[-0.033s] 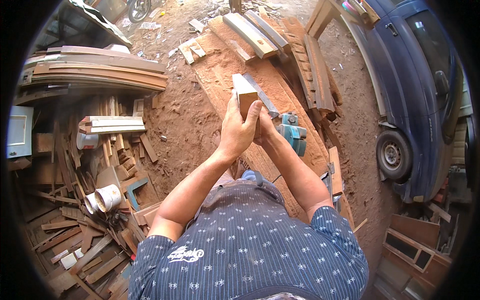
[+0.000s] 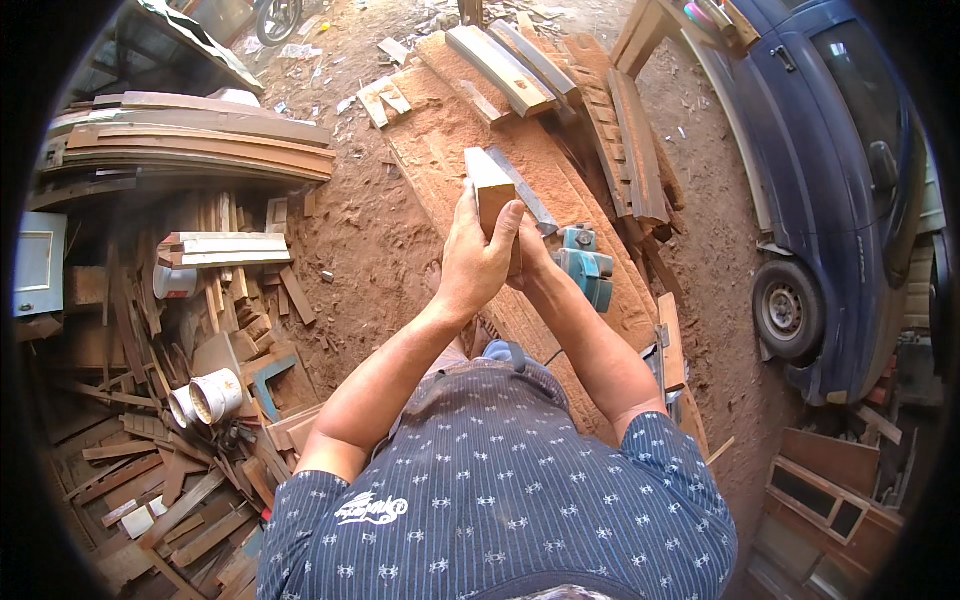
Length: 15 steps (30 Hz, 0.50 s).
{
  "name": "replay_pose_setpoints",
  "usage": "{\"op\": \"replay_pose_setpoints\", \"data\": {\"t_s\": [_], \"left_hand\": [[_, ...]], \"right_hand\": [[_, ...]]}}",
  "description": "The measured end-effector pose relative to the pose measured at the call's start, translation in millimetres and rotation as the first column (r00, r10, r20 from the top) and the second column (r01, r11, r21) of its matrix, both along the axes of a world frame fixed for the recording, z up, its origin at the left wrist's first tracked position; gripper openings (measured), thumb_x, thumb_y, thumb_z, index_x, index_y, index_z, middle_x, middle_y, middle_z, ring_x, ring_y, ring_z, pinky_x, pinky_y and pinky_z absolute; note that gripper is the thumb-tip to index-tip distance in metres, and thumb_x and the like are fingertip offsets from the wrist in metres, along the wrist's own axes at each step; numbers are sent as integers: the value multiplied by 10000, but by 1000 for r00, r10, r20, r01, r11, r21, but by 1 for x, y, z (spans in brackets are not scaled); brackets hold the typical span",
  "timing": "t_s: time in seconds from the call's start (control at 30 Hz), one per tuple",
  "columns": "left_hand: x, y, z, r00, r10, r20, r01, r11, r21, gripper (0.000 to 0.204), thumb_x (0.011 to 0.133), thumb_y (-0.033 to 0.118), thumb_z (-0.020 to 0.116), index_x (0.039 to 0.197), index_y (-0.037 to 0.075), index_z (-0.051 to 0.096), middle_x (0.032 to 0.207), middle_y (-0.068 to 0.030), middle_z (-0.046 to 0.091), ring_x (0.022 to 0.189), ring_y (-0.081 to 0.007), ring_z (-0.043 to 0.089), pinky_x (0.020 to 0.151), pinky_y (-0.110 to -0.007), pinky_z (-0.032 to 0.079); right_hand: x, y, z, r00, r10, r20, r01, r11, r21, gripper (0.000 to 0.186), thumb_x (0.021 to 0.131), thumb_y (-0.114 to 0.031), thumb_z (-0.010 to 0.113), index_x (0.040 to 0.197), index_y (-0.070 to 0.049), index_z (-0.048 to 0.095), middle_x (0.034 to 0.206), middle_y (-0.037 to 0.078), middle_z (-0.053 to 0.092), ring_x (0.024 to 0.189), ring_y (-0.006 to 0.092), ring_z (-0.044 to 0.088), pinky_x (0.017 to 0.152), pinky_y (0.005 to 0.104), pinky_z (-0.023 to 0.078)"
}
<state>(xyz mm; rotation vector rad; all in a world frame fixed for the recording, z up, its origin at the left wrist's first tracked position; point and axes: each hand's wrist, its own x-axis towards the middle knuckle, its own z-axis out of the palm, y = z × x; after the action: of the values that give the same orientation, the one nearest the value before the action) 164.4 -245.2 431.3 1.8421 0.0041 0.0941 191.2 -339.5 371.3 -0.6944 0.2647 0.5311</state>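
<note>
A thick wooden block (image 2: 494, 200), pale on one face and brown on another, is held up in front of me, above the workbench (image 2: 430, 175). My left hand (image 2: 474, 240) grips its left side, with the thumb laid across the near face. My right hand (image 2: 533, 255) is closed around the right side, its fingers partly hidden behind the wood. Just to the right of that hand, a teal electric planer (image 2: 586, 272) rests on the sawdust-covered bench. Beyond the block lies a narrow greyish strip of wood (image 2: 525, 195).
Several timber beams (image 2: 500, 70) lie across the bench's far end. Notched planks (image 2: 610, 140) lean along its right side. To my left are stacked boards (image 2: 200, 140), piled offcuts (image 2: 190, 510) and white buckets (image 2: 215, 395). A blue vehicle (image 2: 830, 190) stands at the right.
</note>
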Motion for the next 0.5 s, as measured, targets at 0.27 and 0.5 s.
{"op": "replay_pose_setpoints", "data": {"t_s": [0.27,0.5], "left_hand": [[1,-3,4,1000,3,10,-4,1000,25,626,1036,413,570,1466,-24,440,1401,-240,550,1319,-322,531,1097,-391,405],[-2,2,-2,999,30,19,-31,999,39,742,1006,486,588,1476,-55,398,1389,-281,538,1319,-375,527,1102,-427,406]], "right_hand": [[9,1,-16,1000,10,-6,-9,978,208,523,1084,-508,348,1356,-103,536,1174,86,663,1045,216,676,896,365,582],[7,3,-15,1000,2,-6,-1,988,153,414,1076,-409,432,1341,-106,528,1158,92,656,1022,234,677,864,368,592]]}}
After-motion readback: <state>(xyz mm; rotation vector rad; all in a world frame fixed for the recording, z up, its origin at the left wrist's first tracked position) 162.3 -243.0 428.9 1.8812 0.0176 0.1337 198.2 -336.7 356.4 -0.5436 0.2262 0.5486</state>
